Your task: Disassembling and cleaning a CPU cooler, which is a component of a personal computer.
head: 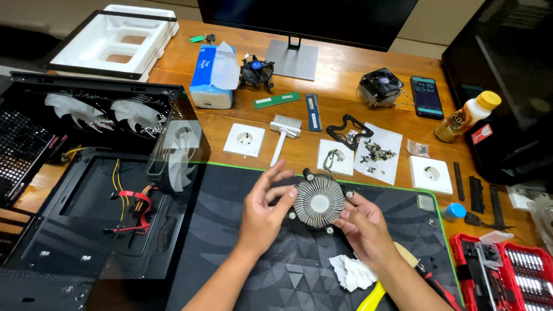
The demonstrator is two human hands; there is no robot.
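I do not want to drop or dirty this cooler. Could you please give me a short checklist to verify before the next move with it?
1. Both hands on the heatsink: ok. The left hand and right hand hold the round finned heatsink at opposite sides.
2. Soft surface below: ok. It is above the dark desk mat.
3. Centre contact plate clean: cannot tell; it looks shiny, but residue is too small to see.
4. Wiping material near: ok. A crumpled white tissue lies by the right wrist.
5. Small screws safe from the hands: ok. They lie on white paper behind the mat.
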